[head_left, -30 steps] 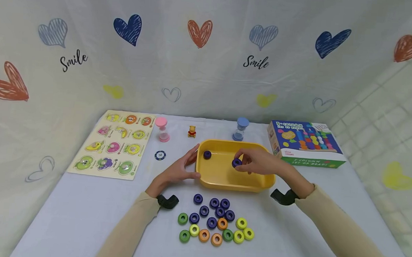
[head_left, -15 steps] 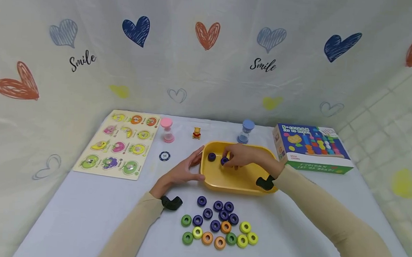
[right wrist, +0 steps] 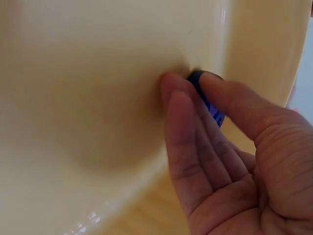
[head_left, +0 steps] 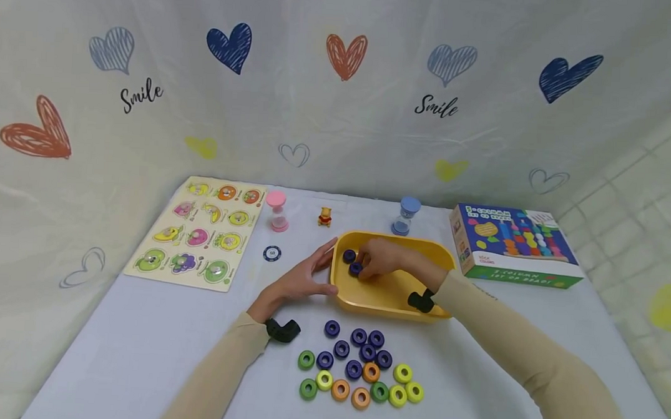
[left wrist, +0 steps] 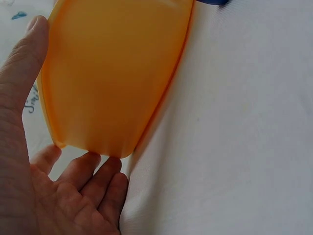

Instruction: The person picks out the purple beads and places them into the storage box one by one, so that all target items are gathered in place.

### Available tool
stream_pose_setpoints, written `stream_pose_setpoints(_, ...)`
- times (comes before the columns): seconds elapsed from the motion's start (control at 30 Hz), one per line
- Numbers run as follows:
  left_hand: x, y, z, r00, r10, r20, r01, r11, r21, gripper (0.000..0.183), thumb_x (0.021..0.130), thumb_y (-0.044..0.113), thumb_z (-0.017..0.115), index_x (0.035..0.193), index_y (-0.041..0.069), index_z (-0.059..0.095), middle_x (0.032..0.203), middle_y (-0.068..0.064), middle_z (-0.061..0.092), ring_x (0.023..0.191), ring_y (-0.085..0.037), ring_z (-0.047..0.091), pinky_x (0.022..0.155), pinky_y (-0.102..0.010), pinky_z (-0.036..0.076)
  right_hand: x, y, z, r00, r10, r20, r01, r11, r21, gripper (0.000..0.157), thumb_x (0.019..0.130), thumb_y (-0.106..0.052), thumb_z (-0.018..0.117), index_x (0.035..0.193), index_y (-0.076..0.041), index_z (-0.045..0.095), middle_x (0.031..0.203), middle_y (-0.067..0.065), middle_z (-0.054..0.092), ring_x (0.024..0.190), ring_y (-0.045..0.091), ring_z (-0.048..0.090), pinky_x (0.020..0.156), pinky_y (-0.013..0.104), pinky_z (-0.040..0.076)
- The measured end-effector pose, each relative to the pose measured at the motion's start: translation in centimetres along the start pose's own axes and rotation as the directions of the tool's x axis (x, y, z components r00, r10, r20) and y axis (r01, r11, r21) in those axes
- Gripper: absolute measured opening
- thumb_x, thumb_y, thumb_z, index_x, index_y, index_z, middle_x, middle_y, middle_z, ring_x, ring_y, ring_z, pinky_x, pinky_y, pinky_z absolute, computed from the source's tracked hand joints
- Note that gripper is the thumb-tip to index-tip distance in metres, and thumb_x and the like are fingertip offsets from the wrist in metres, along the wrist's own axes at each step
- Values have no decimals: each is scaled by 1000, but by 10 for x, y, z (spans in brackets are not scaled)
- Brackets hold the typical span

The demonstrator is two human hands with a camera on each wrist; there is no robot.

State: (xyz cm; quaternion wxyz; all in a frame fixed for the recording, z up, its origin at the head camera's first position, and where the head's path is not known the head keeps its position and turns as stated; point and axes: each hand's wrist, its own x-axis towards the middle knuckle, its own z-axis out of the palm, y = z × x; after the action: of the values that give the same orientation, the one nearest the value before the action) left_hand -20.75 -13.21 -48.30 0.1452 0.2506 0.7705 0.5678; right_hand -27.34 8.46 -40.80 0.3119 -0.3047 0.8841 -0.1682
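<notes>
A yellow tray [head_left: 365, 293] stands on the white cloth in the middle of the head view. My right hand [head_left: 386, 258] is inside it and pinches a dark blue ring bead [head_left: 356, 269] between thumb and fingers, low over the tray floor. Right beside it, in the far left corner, lies another dark blue bead [head_left: 349, 256]. At the tray's left end is my left hand [head_left: 298, 280], thumb stretched out and fingertips against the wall; the left wrist view shows these fingers [left wrist: 80, 169] touching the tray's edge.
In front of the tray lie loose dark blue beads [head_left: 342, 349], with green, orange and yellow ones. Around it stand a fruit puzzle board [head_left: 199, 235], a pink sand timer [head_left: 278, 212], a bear figurine [head_left: 325, 217], a chip [head_left: 272, 253], a blue sand timer [head_left: 405, 216] and a toy box [head_left: 511, 242].
My right hand has moved left across the tray with the bead, lowering it beside the other bead. The left hand stays at the tray's end; the head view has shifted slightly.
</notes>
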Motion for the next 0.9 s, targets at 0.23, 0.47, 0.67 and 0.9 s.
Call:
stream_pose_setpoints(0.23,-5,22,-5,999,-8,39,9,1000,-10,99,74,37,72,146,23,5,147,-4,24,133,-16,22,108,-42,15,3,-5,0,999,19,-26,-18,999,33,15,80,-15,69,87,-3,64,69,3,62,63,19,62,58,23,52)
stream_pose_setpoints(0.47,1,-3,1,1000,3,-3,-3,1000,14,100,70,47,72,144,35,6,145,10,25,131,-5,24,108,-35,19,5,-8,3,999,46,-11,-45,996,73,13,81,-16,67,82,-3,63,70,6,62,62,20,63,59,26,53)
stream_pose_setpoints(0.67,2,-4,3,1000,10,-2,-10,1000,7,99,70,46,72,144,35,7,145,10,26,130,-6,25,108,-34,20,1,-6,2,1000,23,3,-23,998,66,13,83,-17,65,84,-4,63,73,7,63,64,20,63,59,24,53)
stream_pose_setpoints(0.9,2,-5,0,1000,3,-10,-2,1000,21,99,70,45,73,144,37,7,145,11,25,130,-6,25,108,-33,19,-13,-10,-4,1000,-21,-16,21,1000,-4,13,87,-18,59,89,-6,63,77,5,60,65,20,61,58,22,51)
